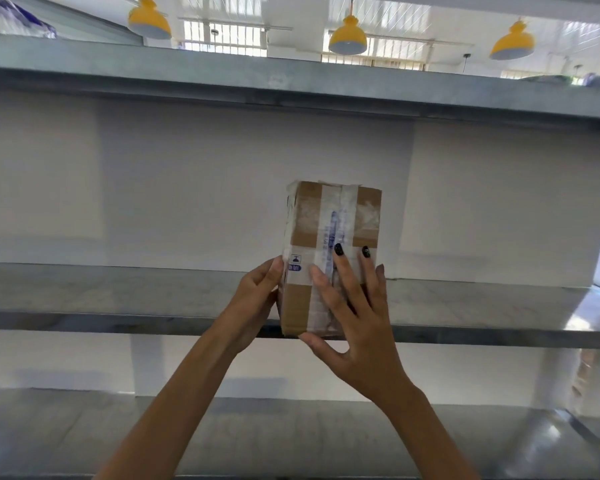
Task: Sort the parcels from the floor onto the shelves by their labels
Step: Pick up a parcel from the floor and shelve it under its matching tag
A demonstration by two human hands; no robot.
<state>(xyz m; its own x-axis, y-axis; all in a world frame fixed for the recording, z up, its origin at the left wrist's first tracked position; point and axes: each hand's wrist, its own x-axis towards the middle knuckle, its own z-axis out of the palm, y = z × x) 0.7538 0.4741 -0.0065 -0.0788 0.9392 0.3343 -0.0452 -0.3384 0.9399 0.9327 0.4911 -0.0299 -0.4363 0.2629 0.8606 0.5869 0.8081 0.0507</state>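
room: white wall straight ahead behind grey metal shelves, and three yellow lamps hanging up above the rack.
top shelf: runs across the upper part of the view, seen from below.
middle shelf: right in front, grey and dull, and this is where the action is.
bottom shelf: lower down, under both forearms, shiny towards the right.
box: brown cardboard, standing tall in the centre at the front edge of the middle shelf, its lower end level with the shelf lip; whether it rests on the shelf or is carried, cannot tell.
tape: clear and whitish, one strip down the front face and another across it, blue print showing through, too blurred to read.
sticker: small blue mark on the box's left edge, just beside the left thumb.
left hand: on the box's left side, fingers wrapped behind it out of sight, thumb on the front corner, so it grips that edge.
right hand: laid flat on the front face, fingers straight and fanned apart, dark nails pointing up, pressing on the tape.
right thumb: stretched wide to the left, lying along the box's bottom edge.
both hands: touching the box, one each side of its lower half.
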